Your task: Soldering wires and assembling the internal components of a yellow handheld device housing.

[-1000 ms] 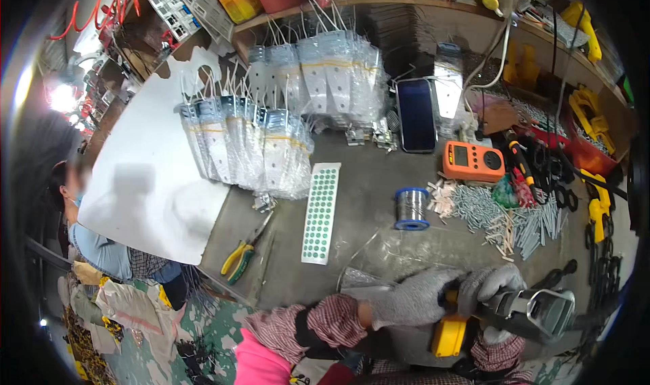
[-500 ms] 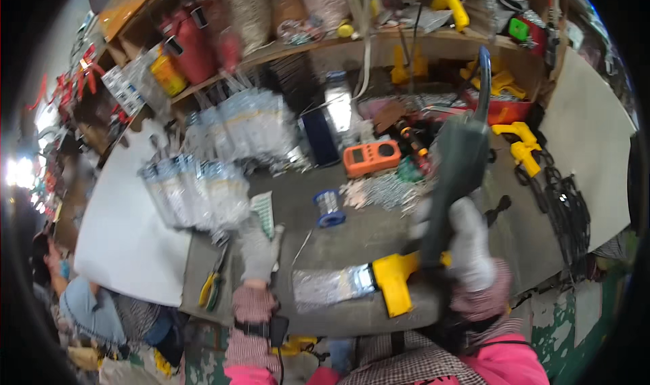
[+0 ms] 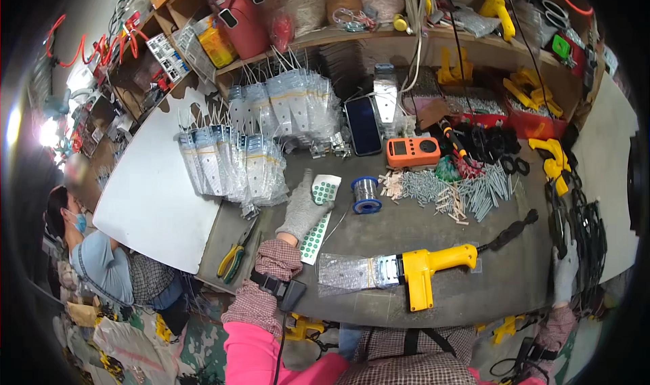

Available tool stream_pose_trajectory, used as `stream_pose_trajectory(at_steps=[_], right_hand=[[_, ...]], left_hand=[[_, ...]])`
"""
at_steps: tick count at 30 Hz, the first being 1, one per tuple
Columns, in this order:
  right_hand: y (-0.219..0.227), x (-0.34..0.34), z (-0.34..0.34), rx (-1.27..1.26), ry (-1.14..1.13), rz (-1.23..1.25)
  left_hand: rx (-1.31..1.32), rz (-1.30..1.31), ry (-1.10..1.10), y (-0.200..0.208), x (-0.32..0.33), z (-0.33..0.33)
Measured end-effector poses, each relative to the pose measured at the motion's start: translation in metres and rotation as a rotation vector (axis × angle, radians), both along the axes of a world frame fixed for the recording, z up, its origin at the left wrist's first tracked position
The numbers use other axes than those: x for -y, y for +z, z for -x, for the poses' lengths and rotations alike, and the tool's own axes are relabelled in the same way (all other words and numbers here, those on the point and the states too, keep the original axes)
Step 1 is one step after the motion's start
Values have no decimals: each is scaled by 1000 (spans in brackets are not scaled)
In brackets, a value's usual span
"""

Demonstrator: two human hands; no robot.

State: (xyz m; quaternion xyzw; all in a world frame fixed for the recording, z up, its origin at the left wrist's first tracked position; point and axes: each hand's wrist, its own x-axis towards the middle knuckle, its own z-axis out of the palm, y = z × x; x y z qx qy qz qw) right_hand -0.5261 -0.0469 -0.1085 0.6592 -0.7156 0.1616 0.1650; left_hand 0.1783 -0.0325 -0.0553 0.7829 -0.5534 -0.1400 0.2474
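My left hand, in a grey knit glove, lies on the table with fingers stretched out. Its thumb rests over a white sheet of green round stickers. My right hand, also gloved, is at the table's right edge, against a bundle of black cords; its fingers are partly lost among them. Between the hands lies a yellow pistol-shaped tool. A clear plastic bag covers its front end. Its bundled black cord stretches to the upper right. Green-and-yellow-handled pliers lie left of my left hand.
Beyond the hands are a solder spool, an orange multimeter, a phone and loose screws. Bagged metal parts crowd the back left. Another yellow tool lies at right. A co-worker sits at far left.
My right hand has moved from beside the yellow tool to the cords at far right. The long dark blurred thing before it is gone. My left hand has shifted slightly, baring more stickers.
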Motion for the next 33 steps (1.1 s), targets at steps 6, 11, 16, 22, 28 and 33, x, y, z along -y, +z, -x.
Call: stream_pose_trajectory(at_steps=[6, 11, 16, 22, 28, 33], right_hand=[[129, -11, -220, 435, 489, 75], [157, -12, -390, 535, 1316, 42], [153, -1, -444, 520, 1254, 59], [144, -7, -455, 366, 1229, 83], [128, 10, -461, 425, 1223, 81], [105, 31, -463, 1016, 1104, -253]], left_hand=[[-638, 314, -35, 15, -23, 47], [-564, 348, -121, 84, -68, 89], [-688, 425, -121, 83, -85, 98], [51, 599, -306, 80, -81, 82], [314, 492, -377, 80, -64, 73], [-202, 293, -142, 56, -31, 39]])
